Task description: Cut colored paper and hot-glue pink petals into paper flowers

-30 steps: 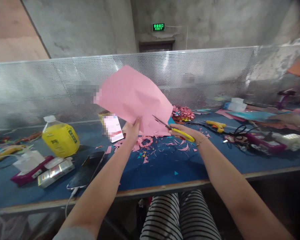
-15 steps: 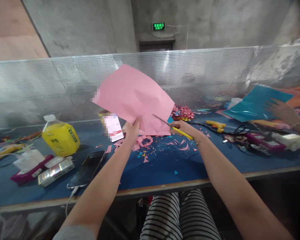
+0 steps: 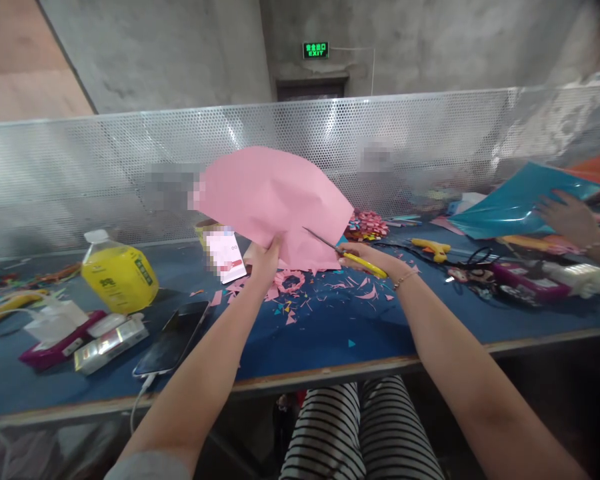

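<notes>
A large pink sheet (image 3: 275,180) stands up from the table, bowed over at its top. My left hand (image 3: 266,257) is closed on its lower edge, thumb on the near face. In my right hand (image 3: 357,257) is a pair of scissors (image 3: 365,264) with yellow handles. Their dark blades point up and left and lie against the sheet's lower right part; whether they cut into it I cannot tell. Beneath the sheet, a pink paper ring (image 3: 289,283) lies among pink scraps (image 3: 365,290) on the blue table.
On the left stand a bottle of yellow liquid (image 3: 120,277), a purple power strip (image 3: 45,353), a small box (image 3: 111,343) and a phone (image 3: 173,340) on a cable. To the right are a yellow glue gun (image 3: 431,249) and another person's hand (image 3: 565,217) on a blue sheet (image 3: 515,207).
The top of the pink sheet has drooped lower and curves more. My hands and the scissors stay almost in place. At right, the other person's hand and blue sheet have shifted slightly.
</notes>
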`<state>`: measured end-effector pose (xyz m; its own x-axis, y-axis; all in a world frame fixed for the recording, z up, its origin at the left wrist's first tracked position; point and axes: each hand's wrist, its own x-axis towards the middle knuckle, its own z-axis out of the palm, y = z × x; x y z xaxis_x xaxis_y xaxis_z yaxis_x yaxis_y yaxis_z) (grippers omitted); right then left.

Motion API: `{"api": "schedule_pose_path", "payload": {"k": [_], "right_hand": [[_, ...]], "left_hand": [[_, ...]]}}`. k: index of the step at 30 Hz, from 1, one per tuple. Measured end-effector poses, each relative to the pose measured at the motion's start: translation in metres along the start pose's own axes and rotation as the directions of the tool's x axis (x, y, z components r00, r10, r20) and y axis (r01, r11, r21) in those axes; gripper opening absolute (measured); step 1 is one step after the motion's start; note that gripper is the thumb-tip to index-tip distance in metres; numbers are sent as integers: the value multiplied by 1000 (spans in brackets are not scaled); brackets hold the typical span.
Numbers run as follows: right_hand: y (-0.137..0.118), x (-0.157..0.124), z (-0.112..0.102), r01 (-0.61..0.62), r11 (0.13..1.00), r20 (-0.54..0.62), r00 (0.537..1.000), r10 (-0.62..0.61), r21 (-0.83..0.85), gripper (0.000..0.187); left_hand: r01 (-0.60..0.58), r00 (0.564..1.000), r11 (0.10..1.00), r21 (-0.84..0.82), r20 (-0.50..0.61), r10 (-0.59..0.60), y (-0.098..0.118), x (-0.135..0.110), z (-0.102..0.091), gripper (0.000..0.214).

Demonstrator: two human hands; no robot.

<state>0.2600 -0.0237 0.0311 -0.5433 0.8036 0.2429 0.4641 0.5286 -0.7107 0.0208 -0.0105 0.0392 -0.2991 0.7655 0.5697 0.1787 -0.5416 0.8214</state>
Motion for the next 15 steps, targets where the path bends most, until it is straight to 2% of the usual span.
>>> {"api": "schedule_pose_path", "payload": {"k": [4, 8, 15], "right_hand": [[-5, -1, 2, -19, 999, 20, 1000, 19, 26, 28], [-8, 0, 4, 4, 1000, -24, 1000, -4, 2, 25], [-4, 5, 3, -62, 995, -83, 995, 56, -75, 27]], "left_hand": [[-6, 1000, 999, 42, 15, 6, 4, -4, 1, 34], [-4, 1000, 999, 51, 22, 3, 4, -3, 1, 34], [21, 999, 999, -33, 29, -20, -3, 2, 1, 33]]}}
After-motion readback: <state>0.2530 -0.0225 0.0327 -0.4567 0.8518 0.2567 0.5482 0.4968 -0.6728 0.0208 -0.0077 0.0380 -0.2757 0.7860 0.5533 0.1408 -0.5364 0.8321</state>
